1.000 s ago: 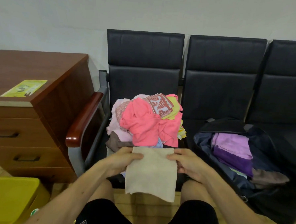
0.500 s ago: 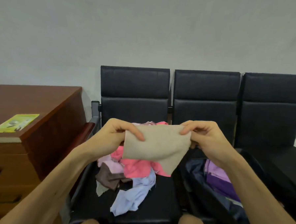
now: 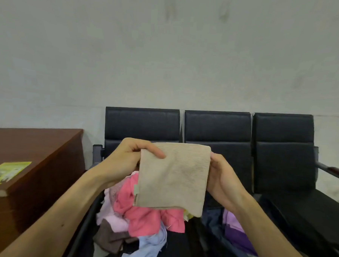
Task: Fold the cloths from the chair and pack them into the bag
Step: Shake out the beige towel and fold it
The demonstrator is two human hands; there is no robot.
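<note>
While my left hand [image 3: 126, 159] and right hand [image 3: 220, 175] pinch its top corners, the folded beige cloth [image 3: 173, 177] hangs above the chair [image 3: 143, 125].

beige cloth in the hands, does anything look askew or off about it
Slightly. The beige knitted cloth, held near its top corners by the left hand and right hand, is folded unevenly: its lower right corner hangs below the front layer's bottom edge. No stain or tear shows.
</note>
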